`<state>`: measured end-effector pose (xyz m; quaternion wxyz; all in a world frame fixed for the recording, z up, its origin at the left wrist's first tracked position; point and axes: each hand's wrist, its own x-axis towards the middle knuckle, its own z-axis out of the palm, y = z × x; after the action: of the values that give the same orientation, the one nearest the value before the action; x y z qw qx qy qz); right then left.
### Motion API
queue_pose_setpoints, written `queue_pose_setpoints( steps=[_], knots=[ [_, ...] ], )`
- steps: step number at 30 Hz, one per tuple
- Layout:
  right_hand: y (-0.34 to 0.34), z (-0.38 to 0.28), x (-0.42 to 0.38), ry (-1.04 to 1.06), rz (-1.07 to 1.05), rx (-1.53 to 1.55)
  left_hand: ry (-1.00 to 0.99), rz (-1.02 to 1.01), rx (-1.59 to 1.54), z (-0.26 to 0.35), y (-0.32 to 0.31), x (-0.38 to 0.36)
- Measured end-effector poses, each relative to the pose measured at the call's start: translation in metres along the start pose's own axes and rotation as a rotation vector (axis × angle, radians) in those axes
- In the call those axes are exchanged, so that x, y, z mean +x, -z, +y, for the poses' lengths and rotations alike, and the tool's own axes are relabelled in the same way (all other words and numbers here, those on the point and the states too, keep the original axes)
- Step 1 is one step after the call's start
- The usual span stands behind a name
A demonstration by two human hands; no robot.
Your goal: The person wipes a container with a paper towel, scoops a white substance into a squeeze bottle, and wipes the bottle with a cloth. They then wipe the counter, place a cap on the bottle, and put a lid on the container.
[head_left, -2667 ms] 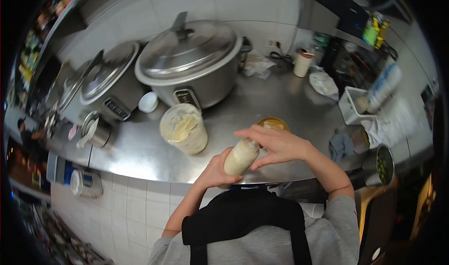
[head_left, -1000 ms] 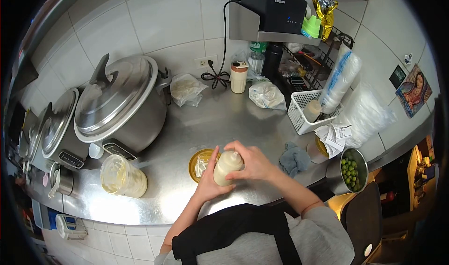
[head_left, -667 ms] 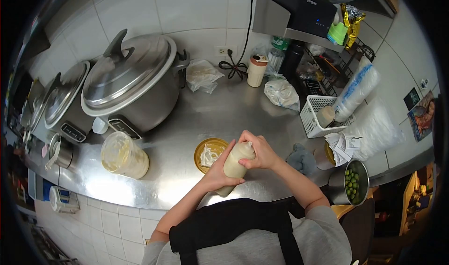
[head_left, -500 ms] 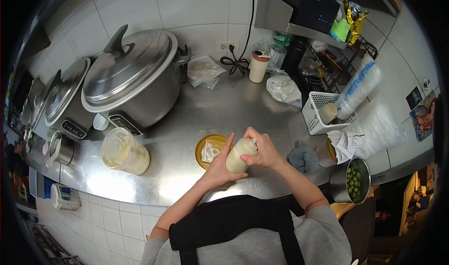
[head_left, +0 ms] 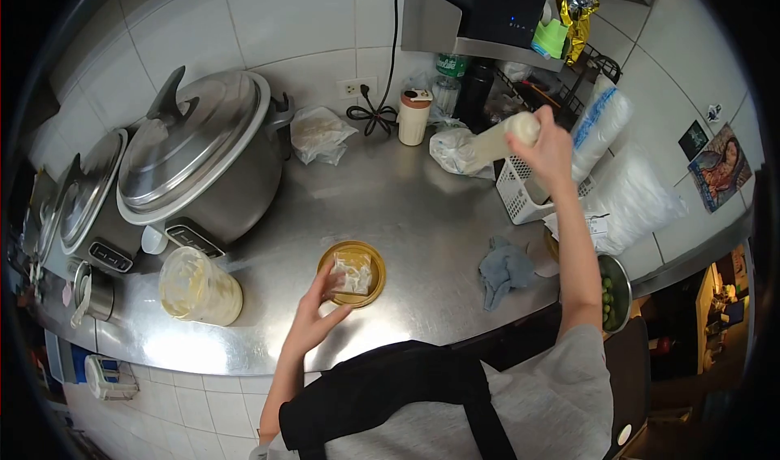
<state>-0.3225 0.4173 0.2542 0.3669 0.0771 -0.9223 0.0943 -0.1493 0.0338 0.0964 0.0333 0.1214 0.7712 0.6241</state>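
My right hand [head_left: 546, 151] is wrapped round one end of a pale, cream-coloured bottle [head_left: 497, 145], held tilted above the white basket and a white plastic bag. My left hand [head_left: 313, 312] has its fingers apart at the left edge of a round yellow-brown lid [head_left: 375, 293]. On that lid lies a small clear packet [head_left: 353, 274] with white stuff on it. The fingertips of my left hand are at the packet's left side; whether they touch it is hard to tell.
A large tub [head_left: 200, 288] with cream residue stands left of the lid, before two big cookers [head_left: 195, 147]. A grey-blue cloth [head_left: 505, 271], a white basket [head_left: 520, 196] and a metal pot of green fruit [head_left: 615, 293] are at the right.
My right hand has carried the bottle up and to the right, from beside the lid to above the basket. My left hand has let go of the bottle and moved left to the lid.
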Motion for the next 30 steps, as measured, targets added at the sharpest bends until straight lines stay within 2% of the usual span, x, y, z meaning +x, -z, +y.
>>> queue_pose_setpoints(
  steps=[4, 7, 8, 11, 12, 14, 16, 18, 20, 22, 24, 26, 28, 30],
  knots=[
    [-0.017, 0.053, 0.022, 0.016, -0.028, -0.181, 0.232, -0.010, -0.185, -0.025, 0.024, -0.051],
    [-0.040, 0.079, 0.019, -0.053, -0.221, -0.360, 0.231, 0.059, -0.211, -0.023, 0.032, -0.064],
    [-0.048, 0.087, 0.016, -0.045, -0.226, -0.354, 0.237, 0.069, -0.213, -0.023, 0.032, -0.065],
    [-0.062, 0.099, 0.012, -0.199, -0.402, -0.355, 0.213, 0.103, -0.331, -0.021, 0.036, -0.061],
    [-0.067, 0.108, 0.010, -0.179, -0.410, -0.339, 0.222, 0.128, -0.329, -0.023, 0.038, -0.061],
    [-0.085, 0.135, 0.009, -0.202, -0.649, -0.359, 0.239, 0.093, -0.280, -0.023, 0.038, -0.063],
    [-0.093, 0.134, 0.005, -0.223, -0.677, -0.407, 0.282, 0.133, -0.286, -0.020, 0.040, -0.067],
    [-0.090, 0.116, 0.003, -0.193, -0.512, -0.460, 0.271, 0.103, -0.309, -0.029, 0.043, -0.074],
    [-0.081, 0.079, 0.001, 0.037, -0.173, -0.359, 0.279, 0.162, -0.297, -0.029, 0.043, -0.077],
    [-0.098, 0.060, 0.004, 0.091, -0.129, 0.029, 0.333, 0.151, -0.293, -0.029, 0.043, -0.080],
    [-0.133, 0.035, 0.001, -0.007, -0.423, 0.533, 0.309, 0.143, -0.252, -0.034, 0.043, -0.082],
    [-0.186, 0.012, -0.023, -0.087, -0.687, 0.871, 0.272, 0.127, -0.290, -0.032, 0.043, -0.082],
    [-0.177, -0.066, -0.050, -0.141, -0.997, 0.812, 0.234, 0.130, -0.304, -0.026, 0.046, -0.087],
    [-0.193, -0.111, -0.072, -0.012, -1.166, 0.756, 0.227, 0.170, -0.322, -0.023, 0.052, -0.098]
  ],
)
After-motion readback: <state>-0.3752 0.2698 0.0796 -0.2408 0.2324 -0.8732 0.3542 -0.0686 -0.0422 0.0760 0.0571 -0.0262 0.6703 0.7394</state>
